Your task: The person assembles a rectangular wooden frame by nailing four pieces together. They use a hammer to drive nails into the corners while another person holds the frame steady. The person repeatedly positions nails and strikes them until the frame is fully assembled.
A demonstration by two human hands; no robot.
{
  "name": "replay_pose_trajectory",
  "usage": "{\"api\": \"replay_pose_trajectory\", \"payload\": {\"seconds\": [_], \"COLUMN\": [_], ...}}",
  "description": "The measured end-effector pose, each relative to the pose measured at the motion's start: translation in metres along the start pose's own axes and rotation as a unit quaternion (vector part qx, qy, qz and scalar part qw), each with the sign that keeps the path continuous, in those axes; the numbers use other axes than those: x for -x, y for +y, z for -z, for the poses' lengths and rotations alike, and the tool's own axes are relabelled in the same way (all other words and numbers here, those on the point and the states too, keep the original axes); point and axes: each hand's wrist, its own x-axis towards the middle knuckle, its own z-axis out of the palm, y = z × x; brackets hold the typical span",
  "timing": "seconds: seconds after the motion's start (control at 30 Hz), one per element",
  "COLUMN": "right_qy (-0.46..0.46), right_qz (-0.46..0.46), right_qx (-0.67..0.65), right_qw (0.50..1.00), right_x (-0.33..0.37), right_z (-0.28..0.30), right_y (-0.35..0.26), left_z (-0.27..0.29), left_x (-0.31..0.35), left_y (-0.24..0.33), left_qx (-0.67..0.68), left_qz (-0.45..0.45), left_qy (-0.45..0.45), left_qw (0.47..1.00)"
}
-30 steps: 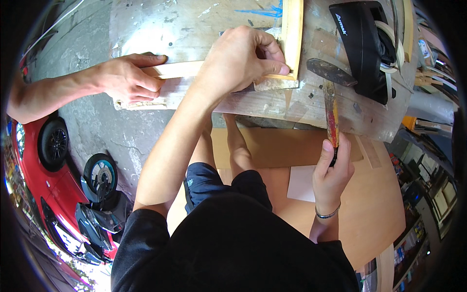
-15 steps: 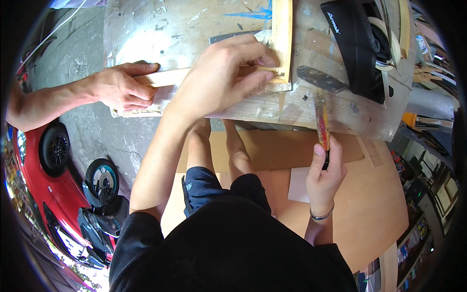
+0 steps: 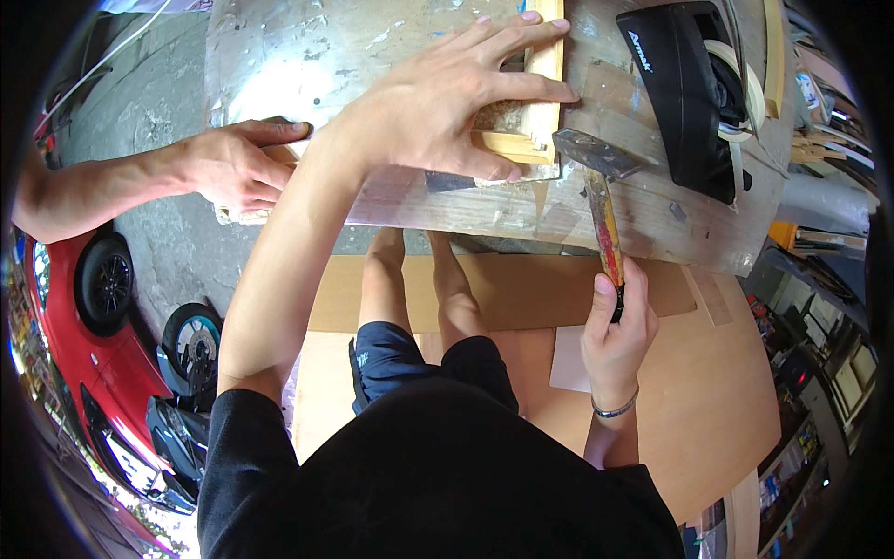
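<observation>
My left hand [image 3: 447, 102] lies over the corner of a pale wooden frame [image 3: 540, 123], fingers spread and the thumb along the frame's near strip. It hides part of that strip. My right hand [image 3: 622, 321] is wrapped round the lower handle of a hammer [image 3: 607, 219]. The hammer's dark, worn head points away from me, just right of the frame's corner; whether they touch I cannot tell. On the left, another person's hand [image 3: 240, 168] grips the far left end of the near strip. A dark flat piece [image 3: 447, 181] shows under the near strip.
The frame rests on a stained worktable [image 3: 466, 210]. At its right stands a black tape dispenser [image 3: 675, 93] with a tape roll [image 3: 745, 84]. Brown board [image 3: 708, 391] lies below the table. A red car [image 3: 88, 345] and a motorcycle [image 3: 191, 373] are at the left.
My left hand has opened from a pinch near the frame's corner and spread across it. The hammer head has shifted slightly left, closer to the corner. The other person's hand has barely moved.
</observation>
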Motion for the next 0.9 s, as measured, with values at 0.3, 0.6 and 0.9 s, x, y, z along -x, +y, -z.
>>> {"api": "replay_pose_trajectory", "payload": {"seconds": [0.3, 0.6, 0.9], "right_qy": [0.006, 0.021, 0.027], "right_qz": [-0.037, -0.016, -0.030], "right_qx": [-0.022, -0.022, -0.034], "right_qw": [0.999, 0.999, 0.999], "right_x": [0.001, 0.001, 0.003], "right_z": [0.003, 0.002, 0.000], "right_y": [0.001, 0.001, 0.005], "left_z": [0.001, -0.002, -0.010], "left_x": [0.004, -0.003, 0.018], "left_y": [0.052, 0.053, 0.059], "left_qx": [0.009, 0.001, 0.039], "left_qz": [0.097, 0.091, 0.147], "left_qy": [0.012, 0.001, 0.093], "left_qw": [0.995, 0.996, 0.984]}}
